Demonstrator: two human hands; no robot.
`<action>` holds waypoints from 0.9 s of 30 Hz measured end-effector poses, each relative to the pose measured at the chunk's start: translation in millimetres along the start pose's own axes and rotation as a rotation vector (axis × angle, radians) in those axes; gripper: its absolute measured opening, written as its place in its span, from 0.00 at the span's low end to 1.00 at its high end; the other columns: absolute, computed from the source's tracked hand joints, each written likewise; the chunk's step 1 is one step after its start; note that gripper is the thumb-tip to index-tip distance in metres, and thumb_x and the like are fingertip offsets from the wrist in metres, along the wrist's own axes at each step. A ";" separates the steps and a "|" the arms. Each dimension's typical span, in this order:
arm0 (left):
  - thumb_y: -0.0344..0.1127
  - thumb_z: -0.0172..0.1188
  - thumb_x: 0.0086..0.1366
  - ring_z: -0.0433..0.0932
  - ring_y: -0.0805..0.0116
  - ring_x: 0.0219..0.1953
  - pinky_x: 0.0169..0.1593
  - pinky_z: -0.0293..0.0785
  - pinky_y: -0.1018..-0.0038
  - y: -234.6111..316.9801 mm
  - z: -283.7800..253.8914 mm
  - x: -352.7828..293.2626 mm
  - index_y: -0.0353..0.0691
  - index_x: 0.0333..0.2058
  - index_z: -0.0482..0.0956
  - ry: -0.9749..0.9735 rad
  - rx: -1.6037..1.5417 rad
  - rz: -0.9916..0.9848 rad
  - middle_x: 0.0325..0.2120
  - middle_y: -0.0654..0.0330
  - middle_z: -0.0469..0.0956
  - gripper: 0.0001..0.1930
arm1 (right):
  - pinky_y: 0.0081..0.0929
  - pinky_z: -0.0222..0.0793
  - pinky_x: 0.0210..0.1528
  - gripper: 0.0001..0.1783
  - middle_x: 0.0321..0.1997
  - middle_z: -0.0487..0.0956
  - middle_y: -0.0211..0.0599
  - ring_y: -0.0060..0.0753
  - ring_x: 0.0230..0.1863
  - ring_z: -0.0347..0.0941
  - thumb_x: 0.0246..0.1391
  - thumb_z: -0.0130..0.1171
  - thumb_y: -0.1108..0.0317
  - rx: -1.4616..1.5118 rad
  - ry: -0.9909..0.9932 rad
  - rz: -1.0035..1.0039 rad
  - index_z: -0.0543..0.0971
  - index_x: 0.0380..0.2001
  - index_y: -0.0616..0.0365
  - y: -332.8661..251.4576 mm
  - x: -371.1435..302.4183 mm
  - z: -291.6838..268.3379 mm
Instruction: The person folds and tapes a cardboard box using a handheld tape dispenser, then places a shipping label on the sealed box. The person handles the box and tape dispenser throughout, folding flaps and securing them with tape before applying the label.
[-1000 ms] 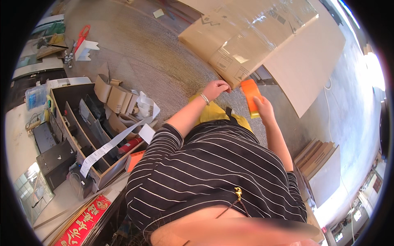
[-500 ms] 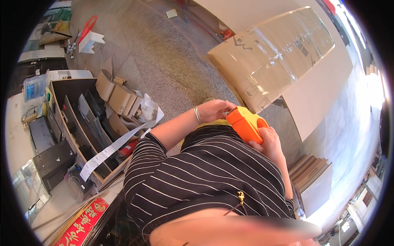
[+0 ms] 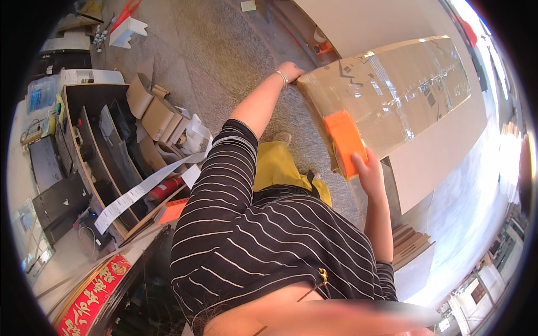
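Note:
My right hand (image 3: 368, 168) is wrapped round the lower end of an orange plastic tape dispenser (image 3: 344, 140). The dispenser is held upright against the near edge of a large cardboard box (image 3: 386, 95) with glossy clear tape on its face. My left arm reaches forward, and my left hand (image 3: 290, 71) is at the box's far left corner. Its fingers are small and partly hidden, so whether they grip the corner cannot be made out.
A wooden divided rack (image 3: 92, 151) stands at left with cardboard scraps (image 3: 159, 120) beside it. A long paper strip (image 3: 143, 190) hangs across the rack, near a red cylinder (image 3: 165, 189). Flat cardboard sheets (image 3: 412, 246) are stacked at right. A white stand (image 3: 128, 32) sits far left.
My left hand has left the dispenser and stretched forward to the box's far corner. My right hand has carried the dispenser forward from my waist to the box's near edge.

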State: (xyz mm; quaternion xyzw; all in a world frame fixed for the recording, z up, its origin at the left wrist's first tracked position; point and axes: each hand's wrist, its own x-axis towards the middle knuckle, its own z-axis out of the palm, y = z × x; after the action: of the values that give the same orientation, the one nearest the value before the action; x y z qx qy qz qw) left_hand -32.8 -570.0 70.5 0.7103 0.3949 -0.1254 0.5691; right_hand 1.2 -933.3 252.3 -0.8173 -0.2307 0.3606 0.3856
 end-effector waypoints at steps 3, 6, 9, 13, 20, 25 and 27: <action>0.55 0.53 0.63 0.72 0.61 0.46 0.45 0.74 0.61 -27.6 28.1 -10.9 0.37 0.57 0.62 0.092 -0.437 -0.163 0.51 0.53 0.70 0.32 | 0.24 0.69 0.35 0.21 0.29 0.79 0.33 0.22 0.31 0.72 0.53 0.59 0.56 0.053 -0.069 0.012 0.77 0.42 0.64 59.3 -65.6 -44.9; 0.55 0.44 0.67 0.67 0.61 0.54 0.57 0.64 0.65 -28.2 93.0 -46.8 0.35 0.58 0.60 0.496 -1.021 0.156 0.55 0.53 0.67 0.31 | 0.23 0.68 0.36 0.18 0.29 0.77 0.28 0.18 0.32 0.69 0.50 0.61 0.62 0.067 -0.063 0.172 0.77 0.40 0.64 137.9 -131.7 -75.6; 0.54 0.37 0.71 0.62 0.60 0.61 0.64 0.56 0.68 -15.9 199.3 -82.0 0.35 0.61 0.58 0.510 -1.549 0.316 0.59 0.52 0.63 0.30 | 0.25 0.68 0.36 0.18 0.29 0.78 0.32 0.20 0.31 0.70 0.49 0.62 0.63 -0.029 -0.155 0.257 0.77 0.41 0.63 214.7 -137.7 -81.6; 0.41 0.37 0.72 0.64 0.54 0.59 0.60 0.59 0.62 -46.9 306.4 -117.6 0.26 0.61 0.55 0.564 -1.400 0.173 0.57 0.42 0.64 0.26 | 0.24 0.67 0.46 0.20 0.38 0.78 0.33 0.18 0.43 0.70 0.51 0.61 0.64 -0.196 -0.378 0.358 0.75 0.46 0.63 276.6 -67.8 -74.8; 0.44 0.48 0.67 0.73 0.49 0.50 0.51 0.70 0.57 -89.0 317.9 -145.4 0.29 0.58 0.60 -0.067 -0.625 -0.358 0.48 0.39 0.71 0.27 | 0.29 0.67 0.51 0.23 0.52 0.76 0.36 0.37 0.48 0.74 0.53 0.59 0.65 -0.353 -0.435 -0.284 0.72 0.52 0.61 304.7 42.1 -3.6; 0.40 0.50 0.66 0.79 0.53 0.43 0.44 0.76 0.56 -97.9 348.6 -96.5 0.35 0.55 0.66 -0.302 -1.774 -0.511 0.42 0.45 0.77 0.22 | 0.28 0.68 0.47 0.23 0.54 0.74 0.38 0.36 0.45 0.73 0.57 0.55 0.65 -0.456 -0.351 -0.127 0.68 0.55 0.61 300.7 87.3 24.7; 0.40 0.52 0.66 0.79 0.55 0.42 0.43 0.77 0.57 -114.8 336.9 -55.7 0.36 0.54 0.68 -0.240 -1.770 -0.439 0.43 0.47 0.77 0.21 | 0.27 0.68 0.45 0.24 0.54 0.73 0.39 0.35 0.44 0.73 0.58 0.53 0.65 -0.432 -0.286 -0.029 0.66 0.56 0.62 290.8 90.2 25.8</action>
State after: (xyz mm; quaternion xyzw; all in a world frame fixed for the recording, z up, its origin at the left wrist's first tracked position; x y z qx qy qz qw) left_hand -58.7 -894.4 -84.1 -0.0932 0.4112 0.0445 0.9057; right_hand 67.4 -1035.6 -27.9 -0.8180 -0.3661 0.4095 0.1708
